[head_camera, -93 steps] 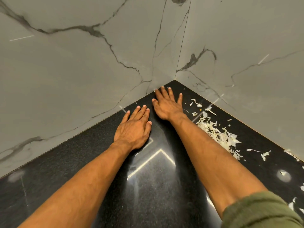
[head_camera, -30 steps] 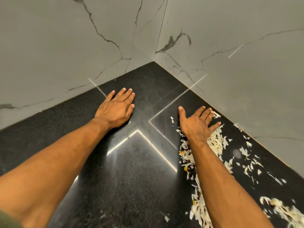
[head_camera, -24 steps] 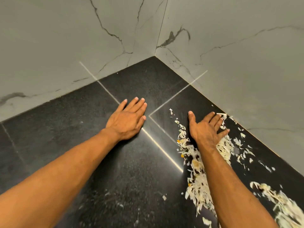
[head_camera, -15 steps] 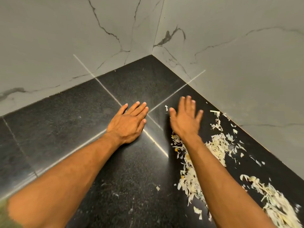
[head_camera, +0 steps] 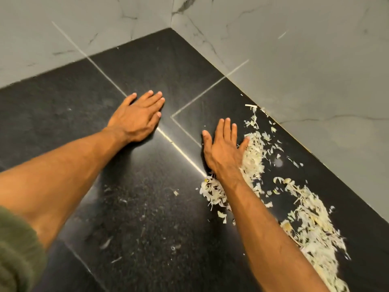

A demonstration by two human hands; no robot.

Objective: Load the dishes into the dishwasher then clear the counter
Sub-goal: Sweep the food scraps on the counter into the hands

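With both hands flat and holding nothing, the left hand (head_camera: 137, 119) braced on the black tabletop (head_camera: 63, 114), the right hand (head_camera: 224, 148) should sweep low, herding the pale scraps (head_camera: 253, 159) beside it into one pile.

Two pale grey marble-look walls fill the upper part of the view and meet in an inside corner. The left wall (head_camera: 63, 28) carries faint, thin grey veins and a narrow bright reflected line (head_camera: 69, 40) running diagonally down it. A straight vertical seam (head_camera: 171, 11) marks where the walls join. The right wall (head_camera: 305, 70) is broader in view, with a dark smudged vein (head_camera: 185, 4) near the top by the seam, finer veins branching down from it, a long thin crack-like vein (head_camera: 336, 118) lower down, and a short bright streak (head_camera: 282, 35). Both walls look smooth and slightly glossy.
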